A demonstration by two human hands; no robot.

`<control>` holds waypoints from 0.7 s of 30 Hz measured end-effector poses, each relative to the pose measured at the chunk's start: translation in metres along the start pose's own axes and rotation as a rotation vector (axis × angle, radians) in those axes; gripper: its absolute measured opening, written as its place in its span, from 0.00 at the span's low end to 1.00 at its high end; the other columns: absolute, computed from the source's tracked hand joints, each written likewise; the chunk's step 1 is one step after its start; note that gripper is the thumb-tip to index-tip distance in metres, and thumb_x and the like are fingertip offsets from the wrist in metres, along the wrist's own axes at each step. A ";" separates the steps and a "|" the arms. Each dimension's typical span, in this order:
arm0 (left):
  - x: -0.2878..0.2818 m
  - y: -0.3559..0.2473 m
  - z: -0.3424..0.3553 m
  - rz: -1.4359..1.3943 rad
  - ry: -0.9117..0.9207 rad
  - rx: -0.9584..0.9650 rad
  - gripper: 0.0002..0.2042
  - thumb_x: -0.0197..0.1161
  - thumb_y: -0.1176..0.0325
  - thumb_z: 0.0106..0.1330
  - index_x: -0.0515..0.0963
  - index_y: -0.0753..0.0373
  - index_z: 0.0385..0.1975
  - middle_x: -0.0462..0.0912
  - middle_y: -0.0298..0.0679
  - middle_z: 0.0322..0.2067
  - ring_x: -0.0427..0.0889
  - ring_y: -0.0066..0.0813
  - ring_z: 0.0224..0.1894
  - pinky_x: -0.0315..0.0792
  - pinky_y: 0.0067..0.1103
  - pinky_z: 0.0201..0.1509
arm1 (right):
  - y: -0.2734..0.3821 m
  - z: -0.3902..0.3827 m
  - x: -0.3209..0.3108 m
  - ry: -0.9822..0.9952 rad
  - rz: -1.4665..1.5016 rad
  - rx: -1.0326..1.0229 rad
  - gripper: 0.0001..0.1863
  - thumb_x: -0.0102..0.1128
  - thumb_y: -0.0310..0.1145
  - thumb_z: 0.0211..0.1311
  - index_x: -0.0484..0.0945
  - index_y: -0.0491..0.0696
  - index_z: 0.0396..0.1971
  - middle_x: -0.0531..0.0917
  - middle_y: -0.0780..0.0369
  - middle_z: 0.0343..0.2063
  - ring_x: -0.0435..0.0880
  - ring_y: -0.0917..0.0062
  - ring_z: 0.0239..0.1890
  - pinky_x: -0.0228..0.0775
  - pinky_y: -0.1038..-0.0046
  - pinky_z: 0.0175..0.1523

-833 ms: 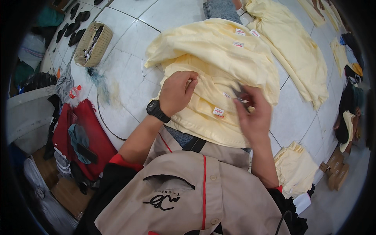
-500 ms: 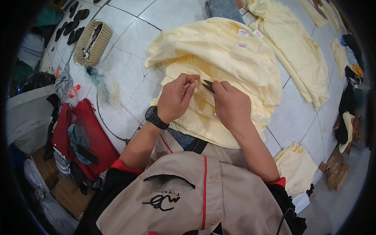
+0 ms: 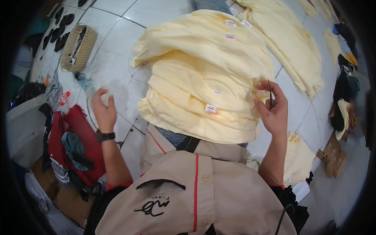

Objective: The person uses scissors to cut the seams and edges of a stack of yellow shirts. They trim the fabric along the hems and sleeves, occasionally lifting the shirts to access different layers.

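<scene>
A pile of pale yellow shirts (image 3: 203, 51) with small white neck labels lies across my lap and the floor before me. My right hand (image 3: 276, 109) holds small dark thread snips (image 3: 270, 94), blades pointing up. The fingers of that hand are at the right edge of the pile and appear to touch the cloth. My left hand (image 3: 104, 113), with a black watch (image 3: 105, 136) on its wrist, is raised to the left, away from the shirts. Its fingers are curved and slightly blurred, thumb apart from them, with nothing visible between them.
At upper left, a woven basket (image 3: 94, 39) stands near several dark sandals (image 3: 57, 33). Loose bluish threads (image 3: 84, 82) lie below it. Red cloth (image 3: 86, 149) is heaped at left beside a bottle (image 3: 64, 98). More yellow garments (image 3: 291, 47) lie at right, with cardboard boxes (image 3: 333, 156).
My hands were close together over the shirts, snips near the left fingertips. The left has swung out left; the right has moved right to the pile's edge, and the snips now point up.
</scene>
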State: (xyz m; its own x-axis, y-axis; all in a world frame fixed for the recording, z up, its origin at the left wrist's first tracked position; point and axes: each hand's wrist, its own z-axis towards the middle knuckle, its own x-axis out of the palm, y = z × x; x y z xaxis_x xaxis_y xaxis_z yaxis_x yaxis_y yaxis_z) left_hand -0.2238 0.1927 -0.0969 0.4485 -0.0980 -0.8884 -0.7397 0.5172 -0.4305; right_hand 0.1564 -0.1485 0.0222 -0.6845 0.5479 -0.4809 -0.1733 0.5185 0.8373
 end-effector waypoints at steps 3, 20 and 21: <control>-0.007 -0.016 0.001 -0.030 0.025 0.017 0.23 0.69 0.73 0.66 0.76 0.67 0.61 0.81 0.52 0.60 0.77 0.50 0.64 0.66 0.38 0.73 | -0.023 -0.015 -0.035 0.366 0.129 0.150 0.10 0.67 0.28 0.66 0.84 0.45 0.46 0.87 0.67 0.29 0.78 0.84 0.28 0.72 0.75 0.39; 0.029 -0.216 -0.013 -0.300 0.322 1.033 0.07 0.72 0.76 0.56 0.79 0.60 0.30 0.75 0.35 0.25 0.79 0.33 0.35 0.75 0.42 0.66 | 0.021 -0.036 0.017 0.105 -0.262 0.253 0.12 0.71 0.32 0.62 0.74 0.46 0.27 0.85 0.58 0.26 0.90 0.61 0.34 0.84 0.59 0.43; 0.028 -0.212 -0.019 -0.321 0.306 1.025 0.08 0.72 0.77 0.55 0.79 0.60 0.30 0.75 0.35 0.25 0.79 0.34 0.35 0.76 0.42 0.65 | 0.005 -0.043 0.018 -0.014 0.129 0.306 0.13 0.69 0.29 0.64 0.72 0.48 0.26 0.84 0.61 0.26 0.89 0.65 0.33 0.84 0.60 0.43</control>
State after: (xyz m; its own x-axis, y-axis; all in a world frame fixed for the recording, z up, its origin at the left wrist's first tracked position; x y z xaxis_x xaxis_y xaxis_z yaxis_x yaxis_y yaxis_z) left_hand -0.0638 0.0640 -0.0340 0.2975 -0.4855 -0.8221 0.2149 0.8730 -0.4378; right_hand 0.1122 -0.1643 0.0286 -0.6771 0.6297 -0.3808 0.1368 0.6161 0.7757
